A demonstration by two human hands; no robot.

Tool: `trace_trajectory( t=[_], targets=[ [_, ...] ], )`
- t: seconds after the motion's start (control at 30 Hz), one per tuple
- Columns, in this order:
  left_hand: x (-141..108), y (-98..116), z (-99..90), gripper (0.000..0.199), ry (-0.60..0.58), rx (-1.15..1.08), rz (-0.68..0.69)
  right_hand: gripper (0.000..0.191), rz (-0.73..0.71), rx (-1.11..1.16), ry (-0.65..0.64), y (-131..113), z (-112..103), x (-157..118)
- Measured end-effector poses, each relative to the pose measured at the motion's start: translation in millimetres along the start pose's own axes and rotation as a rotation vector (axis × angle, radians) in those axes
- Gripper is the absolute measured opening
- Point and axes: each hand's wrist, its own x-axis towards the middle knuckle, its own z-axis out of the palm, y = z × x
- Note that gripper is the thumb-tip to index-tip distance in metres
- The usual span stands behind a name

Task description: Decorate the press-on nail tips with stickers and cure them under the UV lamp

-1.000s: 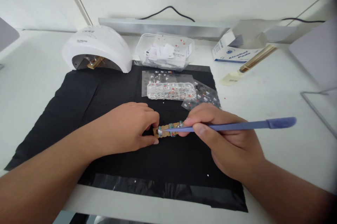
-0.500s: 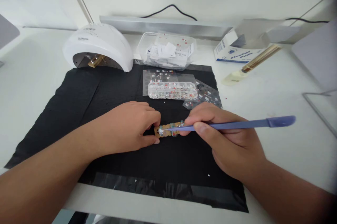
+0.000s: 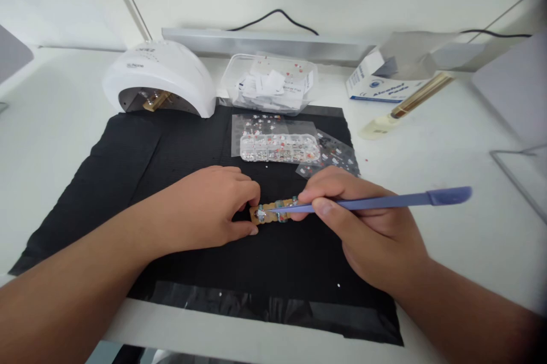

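My left hand (image 3: 222, 207) pinches the left end of a small wavy-edged wooden nail-tip holder (image 3: 269, 207) between thumb and forefinger. Several decorated nail tips sit along it, among them a white-patterned nail tip (image 3: 260, 213) at the left. In my right hand (image 3: 363, 227) is a slim blue-purple pair of tweezers (image 3: 384, 203), held like a pen. Its fine point rests at or just above the holder, beside the left nail tip; contact is too small to tell. Right-hand fingertips lie close to the holder's right end.
Beyond my hands, a compartment case (image 3: 280, 148) of small charms lies on clear sticker sheets (image 3: 327, 162). A white nail lamp (image 3: 158, 73), a plastic tub (image 3: 233, 70) of packets, an alcohol-pad box (image 3: 376, 82) and a brush (image 3: 421, 96) stand around the black mat (image 3: 192, 142).
The far end of the tweezers has shifted slightly left, with my right hand moving a little with it. My left hand and the holder stay in place.
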Motion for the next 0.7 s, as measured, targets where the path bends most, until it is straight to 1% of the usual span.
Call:
trace_trajectory(
  t=[0.17,0.23,0.37,0.47,0.7],
  targets=[
    [-3.8,3.3,-3.3,0.029,0.084,-0.04,0.011,0.019,-0.009,-0.017,0.004,-0.3,-0.1,0.3],
    [-6.0,4.1,-5.7,0.027,0.13,-0.107,0.061,0.019,-0.005,-0.022,0.002,-0.3,0.1,0.5],
    [-9.3,4.2,-8.2,0.016,0.211,-0.267,0.227,0.018,0.0,-0.025,-0.005,-0.2,0.4,0.8],
    [-9.2,3.8,-6.9,0.02,0.222,-0.28,0.255,0.018,-0.001,-0.019,-0.004,0.3,0.8,0.7],
    [-4.4,1.1,-2.9,0.019,0.218,-0.25,0.271,0.017,0.019,-0.007,0.002,1.3,1.0,1.4]
  ],
)
